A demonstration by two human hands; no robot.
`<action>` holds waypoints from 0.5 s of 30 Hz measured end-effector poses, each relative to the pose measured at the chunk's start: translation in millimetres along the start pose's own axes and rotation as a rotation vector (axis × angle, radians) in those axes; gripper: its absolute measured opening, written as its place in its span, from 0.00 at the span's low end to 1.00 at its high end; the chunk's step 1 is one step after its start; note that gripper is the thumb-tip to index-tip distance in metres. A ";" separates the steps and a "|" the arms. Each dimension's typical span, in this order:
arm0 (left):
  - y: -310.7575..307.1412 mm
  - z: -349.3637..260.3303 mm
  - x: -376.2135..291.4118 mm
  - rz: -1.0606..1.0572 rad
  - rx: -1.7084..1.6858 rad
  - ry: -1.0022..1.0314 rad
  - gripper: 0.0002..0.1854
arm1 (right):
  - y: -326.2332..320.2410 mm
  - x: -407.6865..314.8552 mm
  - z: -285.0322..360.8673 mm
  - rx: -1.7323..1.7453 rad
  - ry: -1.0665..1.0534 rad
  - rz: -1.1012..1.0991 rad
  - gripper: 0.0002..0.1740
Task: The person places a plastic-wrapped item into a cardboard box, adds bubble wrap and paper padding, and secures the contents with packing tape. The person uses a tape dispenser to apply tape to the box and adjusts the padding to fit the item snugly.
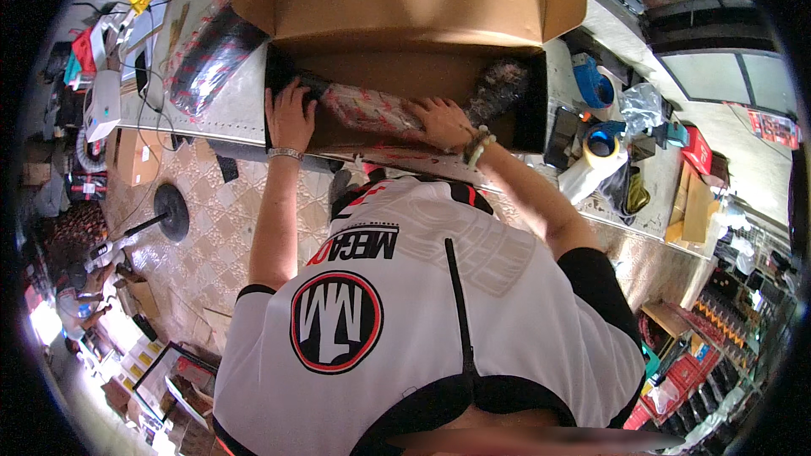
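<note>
An open cardboard box (405, 62) sits before me on a table, its lid raised at the back. Inside lies a long part in clear wrap with red markings (367, 107), slanting from the left end towards the middle. My right hand (447, 123) is on the right end of this wrapped part, fingers over it. At the box's left front corner, my left hand (291, 115) reaches in with fingers spread by the part's dark end; whether it grips is hidden. A second bundle in bubble wrap (500, 88) leans in the right end of the box.
Left of the box, a dark wrapped tube (212, 66) lies on the table (247, 117). To the right are a blue tape roll (592, 81), a roll of clear film (586, 171) and a red box (697, 149). A round black base (171, 212) stands on the tiled floor.
</note>
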State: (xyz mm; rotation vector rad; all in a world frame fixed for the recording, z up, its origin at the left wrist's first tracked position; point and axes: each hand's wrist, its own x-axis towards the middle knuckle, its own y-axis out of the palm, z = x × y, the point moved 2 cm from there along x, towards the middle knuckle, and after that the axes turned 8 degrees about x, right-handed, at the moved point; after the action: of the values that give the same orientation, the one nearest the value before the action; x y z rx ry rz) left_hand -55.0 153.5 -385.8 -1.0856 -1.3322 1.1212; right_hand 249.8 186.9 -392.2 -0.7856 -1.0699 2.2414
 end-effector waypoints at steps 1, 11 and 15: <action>3.6 0.7 -3.1 0.083 -0.011 -0.028 0.17 | 9.6 5.0 -8.0 -0.018 -0.006 0.039 0.41; -13.7 0.1 -13.4 -0.246 0.163 -0.278 0.21 | 27.2 26.8 -29.8 -0.038 -0.036 0.232 0.25; -12.7 2.4 -12.9 -0.253 -0.134 -0.329 0.20 | 7.9 55.6 -6.9 -0.180 0.084 0.552 0.23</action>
State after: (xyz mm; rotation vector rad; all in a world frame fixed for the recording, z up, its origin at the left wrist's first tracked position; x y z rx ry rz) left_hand -56.9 138.7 -375.3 -0.8189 -1.7714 1.0615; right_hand 214.6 223.4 -417.4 -1.3786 -1.1258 2.5436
